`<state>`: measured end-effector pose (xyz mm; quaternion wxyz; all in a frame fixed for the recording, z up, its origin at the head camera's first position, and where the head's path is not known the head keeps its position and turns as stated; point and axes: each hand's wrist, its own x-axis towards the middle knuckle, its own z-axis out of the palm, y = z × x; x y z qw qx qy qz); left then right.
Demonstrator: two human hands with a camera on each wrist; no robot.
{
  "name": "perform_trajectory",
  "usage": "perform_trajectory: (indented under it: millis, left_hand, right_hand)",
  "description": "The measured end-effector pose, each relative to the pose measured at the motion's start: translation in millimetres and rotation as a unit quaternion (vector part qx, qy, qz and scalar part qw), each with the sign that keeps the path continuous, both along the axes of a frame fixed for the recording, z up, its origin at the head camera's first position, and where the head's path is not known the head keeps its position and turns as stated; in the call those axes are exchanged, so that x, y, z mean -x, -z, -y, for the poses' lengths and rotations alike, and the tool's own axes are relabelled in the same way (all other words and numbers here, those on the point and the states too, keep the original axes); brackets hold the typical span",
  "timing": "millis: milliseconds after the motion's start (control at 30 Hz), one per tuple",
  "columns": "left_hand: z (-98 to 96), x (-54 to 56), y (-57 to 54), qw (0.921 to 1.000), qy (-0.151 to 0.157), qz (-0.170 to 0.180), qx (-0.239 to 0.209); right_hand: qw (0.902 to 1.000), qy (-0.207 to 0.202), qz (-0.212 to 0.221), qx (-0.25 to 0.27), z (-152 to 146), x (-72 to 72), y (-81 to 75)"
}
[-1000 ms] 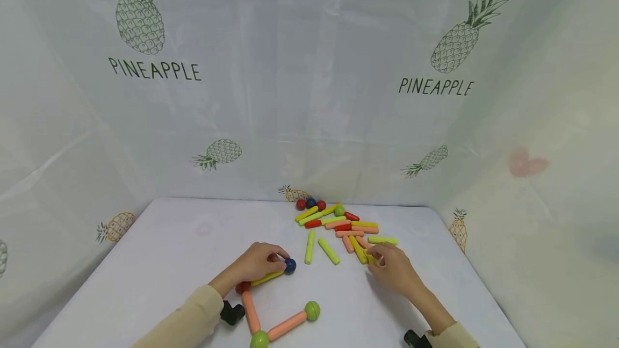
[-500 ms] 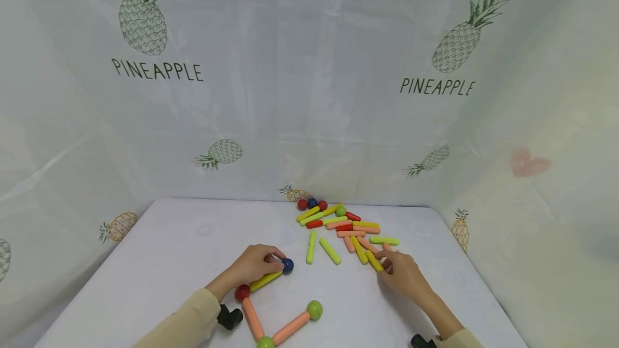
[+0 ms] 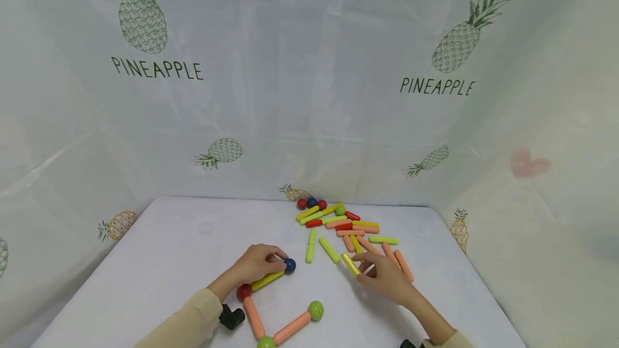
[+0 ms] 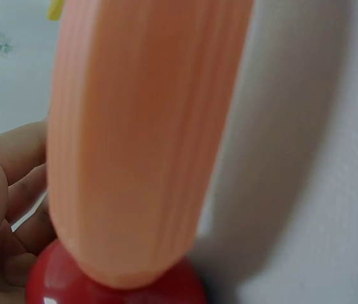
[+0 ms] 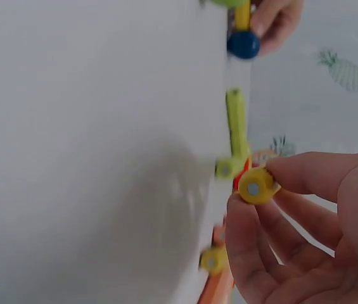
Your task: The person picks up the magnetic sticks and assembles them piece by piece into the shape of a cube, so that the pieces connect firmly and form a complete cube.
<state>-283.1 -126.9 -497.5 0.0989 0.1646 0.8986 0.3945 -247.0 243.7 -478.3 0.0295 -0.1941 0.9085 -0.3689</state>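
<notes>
**Three sides laid out, one side bare**

On the white tabletop, a four-cornered outline looks about three-quarters done. It runs from a blue ball along a laid yellow stick to a red ball, then down an orange stick to a near green ball, partly cut off by the bottom edge of the head view. A second orange stick leads from there to the outer green ball. Neighbouring pieces appear to touch end to end. No stick lies between the blue ball and the outer green ball, so that side seems to be what is left.

The left hand pinches the blue ball, thumb and finger at its sides, right where the laid yellow stick meets it. The right hand pinches another piece, the carried yellow stick, between thumb and fingertips; it seems lifted off the tabletop, and the right wrist view shows a grey disc set in its near end. It is well apart from the outline.

Plenty is unused: two lime sticks between the hands, a heap of mixed sticks beyond, and spare balls at the back.
</notes>
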Motion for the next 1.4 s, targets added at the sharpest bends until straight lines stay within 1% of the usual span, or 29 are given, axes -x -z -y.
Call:
perform_trajectory:
  millis: [67, 167, 300, 433, 633, 867, 1100, 1400]
  left_hand:
    - [-1.7, 0.0, 0.2, 1.0, 0.002, -0.002, -0.001]
    - [-4.1, 0.8, 0.4, 1.0, 0.005, -0.007, 0.001]
    - [-6.9, 2.7, 0.4, 0.9999, 0.008, -0.013, 0.005]
    - [-9.7, 4.5, 1.6, 0.9998, 0.01, -0.016, 0.004]
    - [-12.1, 6.0, 0.6, 0.9996, 0.019, -0.022, -0.003]
    - [-13.1, 5.9, -0.5, 0.9996, 0.019, -0.02, -0.009]
    - [-12.9, 5.9, -0.7, 0.9993, 0.026, -0.028, -0.006]
    - [-15.0, 9.9, 1.7, 0.9991, 0.027, -0.032, 0.001]
  right_hand:
    - [0.9994, -0.021, 0.025, 0.013, 13, 0.7, 1.7]
    - [0.997, -0.038, 0.06, 0.032, 33, 1.7, 4.7]
    - [0.9901, -0.041, 0.113, 0.072, 56, 2.1, 8.9]
    - [0.9849, -0.038, 0.138, 0.097, 71, 0.9, 14.1]
    - [0.9803, -0.041, 0.158, 0.111, 84, -3.6, 17.0]
    - [0.9841, -0.045, 0.153, 0.079, 88, -2.8, 19.4]
    - [0.9829, -0.051, 0.16, 0.076, 90, -1.4, 20.8]
    - [0.9807, -0.057, 0.168, 0.081, 94, -1.9, 18.6]
